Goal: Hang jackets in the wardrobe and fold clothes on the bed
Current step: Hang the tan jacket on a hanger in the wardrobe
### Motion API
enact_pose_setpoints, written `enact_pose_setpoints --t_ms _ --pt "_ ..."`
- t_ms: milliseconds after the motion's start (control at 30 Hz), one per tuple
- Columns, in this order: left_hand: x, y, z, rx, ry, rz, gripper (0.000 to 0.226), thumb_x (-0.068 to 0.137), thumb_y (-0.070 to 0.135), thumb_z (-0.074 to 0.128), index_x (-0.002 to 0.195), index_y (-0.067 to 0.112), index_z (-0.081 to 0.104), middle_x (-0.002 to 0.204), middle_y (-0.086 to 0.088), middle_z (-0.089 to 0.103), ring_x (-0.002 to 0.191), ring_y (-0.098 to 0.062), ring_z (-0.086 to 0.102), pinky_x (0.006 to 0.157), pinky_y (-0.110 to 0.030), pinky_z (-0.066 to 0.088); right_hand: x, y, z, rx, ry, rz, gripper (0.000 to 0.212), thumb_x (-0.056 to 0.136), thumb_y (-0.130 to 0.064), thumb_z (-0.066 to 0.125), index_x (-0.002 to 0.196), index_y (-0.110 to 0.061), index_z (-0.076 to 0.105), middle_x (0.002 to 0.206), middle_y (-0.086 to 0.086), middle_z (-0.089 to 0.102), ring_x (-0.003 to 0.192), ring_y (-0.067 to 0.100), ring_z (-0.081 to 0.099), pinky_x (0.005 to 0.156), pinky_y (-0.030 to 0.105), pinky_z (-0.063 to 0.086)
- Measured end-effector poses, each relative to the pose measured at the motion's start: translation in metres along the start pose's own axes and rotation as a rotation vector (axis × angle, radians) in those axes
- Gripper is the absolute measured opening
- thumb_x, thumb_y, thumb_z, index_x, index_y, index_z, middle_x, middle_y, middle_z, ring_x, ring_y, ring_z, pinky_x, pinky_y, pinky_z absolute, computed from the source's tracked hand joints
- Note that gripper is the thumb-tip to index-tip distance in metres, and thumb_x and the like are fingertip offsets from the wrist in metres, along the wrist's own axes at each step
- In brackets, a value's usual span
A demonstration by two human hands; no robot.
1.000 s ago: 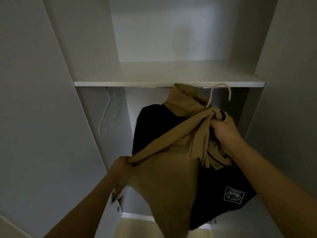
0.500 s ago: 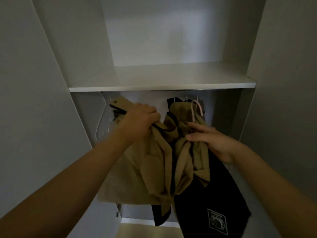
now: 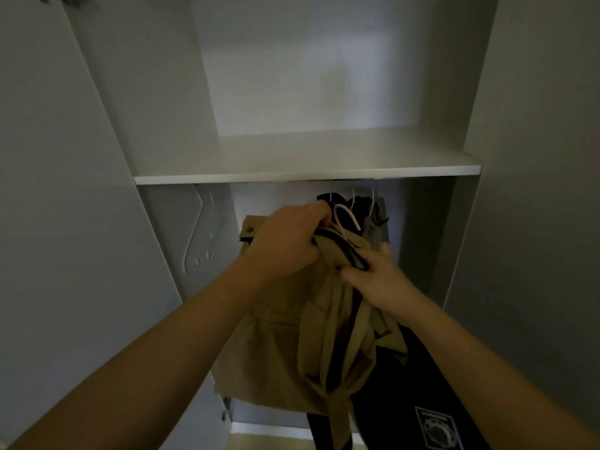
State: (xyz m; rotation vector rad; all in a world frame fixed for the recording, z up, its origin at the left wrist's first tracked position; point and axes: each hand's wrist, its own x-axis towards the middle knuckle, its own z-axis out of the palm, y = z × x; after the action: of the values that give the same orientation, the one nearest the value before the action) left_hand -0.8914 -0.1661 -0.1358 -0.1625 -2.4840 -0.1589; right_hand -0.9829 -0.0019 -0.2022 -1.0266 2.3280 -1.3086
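Shifted since half a second ago: left hand now at the collar beside the hanger hook, no longer out at the shoulder; right hand now bunching fabric just below it.

Tan jacket: held up in front of the wardrobe opening, long axis vertical, hem hanging down. Collar gathered between both hands.

Hanger: pale hook rising free above the collar, not yet on the rail, which appears to lie just above and behind it under the shelf. Left hand nearer the hook, fingers curled round collar and hanger neck. Right hand pinching the tan fabric.

Dark garment: already hung, touching the jacket's right side.

Other hooks: crowded at the right of the rail.

Spare hangers: against the left inner wall.

Wardrobe: white panels, dim light.
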Motion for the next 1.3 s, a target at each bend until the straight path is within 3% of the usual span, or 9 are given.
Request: enact_pose_setpoints --t_ms 167,367,433,500,633,733,933,1167,1300 --pt "-0.026 -0.037 -0.003 -0.094 0.169 -0.252 0.019 0.080 0.011 0.064 0.098 0.017 0.063 0.084 0.002 0.065 0.075 -0.013 0.059 0.072 -0.028 0.046 -0.011 -0.001 -0.005 0.280 0.147 0.014 0.015 0.089 -0.031 0.053 0.080 -0.036 0.064 0.106 0.006 0.045 0.087 -0.003 0.045 0.069 0.021 0.032" --pt "-0.036 -0.027 0.011 -1.305 0.431 -0.806 0.019 0.100 0.006 0.045 0.111 0.006 0.061 0.106 -0.016 0.064 0.103 -0.032 0.060 0.096 -0.048 0.049 -0.020 -0.001 0.001 0.360 0.061 0.060 0.015 0.088 -0.023 0.058 0.075 -0.027 0.063 0.115 0.010 0.044 0.102 0.012 0.048 0.078 0.022 0.036" --pt "-0.030 -0.020 0.010 -1.306 0.402 -0.813 0.021 0.102 0.004 0.040 0.110 0.006 0.059 0.111 -0.021 0.061 0.106 -0.035 0.058 0.101 -0.052 0.046 -0.021 0.002 0.002 0.353 0.005 0.121 0.005 0.085 -0.027 0.063 0.083 -0.026 0.067 0.116 0.004 0.041 0.107 0.012 0.046 0.078 0.019 0.037" --pt "-0.023 -0.012 0.011 -1.288 0.329 -0.828 0.027 0.102 0.003 0.035 0.121 0.001 0.054 0.120 -0.025 0.057 0.112 -0.036 0.056 0.104 -0.049 0.045 -0.023 0.006 0.003 0.370 -0.135 0.204 0.029 0.076 -0.042 0.073 0.101 -0.030 0.069 0.119 -0.005 0.040 0.114 0.015 0.046 0.082 0.021 0.041" --pt "-0.023 -0.011 0.011 -1.322 0.143 -0.887 0.022 0.100 0.010 0.042 0.093 0.013 0.063 0.079 -0.003 0.065 0.070 -0.014 0.065 0.064 -0.025 0.056 -0.025 0.009 -0.001 0.657 -0.379 0.205 0.060 0.067 -0.058 0.076 0.118 -0.028 0.068 0.130 0.005 0.060 0.119 0.028 0.057 0.094 0.035 0.050" --pt "-0.026 -0.016 0.003 -1.275 -0.044 -0.725 0.032 0.099 0.011 0.045 0.075 0.016 0.066 0.065 0.002 0.064 0.061 -0.010 0.061 0.059 -0.023 0.053 -0.024 0.003 -0.014 0.904 -0.315 0.152 0.052 0.067 -0.047 0.075 0.111 -0.020 0.072 0.118 0.008 0.069 0.107 0.025 0.066 0.079 0.030 0.055" --pt "-0.027 -0.016 0.002 -0.909 -0.053 -0.590 0.018 0.102 0.016 0.041 0.095 0.021 0.057 0.082 0.005 0.061 0.067 0.002 0.060 0.062 -0.014 0.049 -0.007 -0.007 -0.014 0.935 -0.009 0.226 0.032 0.090 -0.003 0.055 0.119 -0.015 0.063 0.113 0.012 0.070 0.103 0.027 0.068 0.087 0.037 0.053" --pt "-0.040 -0.002 0.010 -1.047 -0.075 -0.353 0.024 0.096 -0.004 0.045 0.103 0.015 0.033 0.084 -0.001 0.047 0.065 0.001 0.049 0.057 -0.013 0.043 -0.011 -0.010 0.002 0.859 -0.053 0.079 0.035 0.093 -0.002 0.051 0.106 -0.025 0.073 0.116 0.005 0.069 0.105 0.022 0.067 0.086 0.036 0.055" --pt "-0.038 0.012 0.020 -1.045 -0.006 -0.334 0.024 0.094 -0.009 0.043 0.084 0.012 0.050 0.083 0.003 0.053 0.075 -0.005 0.052 0.069 -0.020 0.045 -0.011 -0.007 0.002 0.920 -0.018 0.087 0.035 0.088 -0.001 0.056 0.104 -0.026 0.074 0.117 0.007 0.069 0.105 0.023 0.067 0.085 0.036 0.054"
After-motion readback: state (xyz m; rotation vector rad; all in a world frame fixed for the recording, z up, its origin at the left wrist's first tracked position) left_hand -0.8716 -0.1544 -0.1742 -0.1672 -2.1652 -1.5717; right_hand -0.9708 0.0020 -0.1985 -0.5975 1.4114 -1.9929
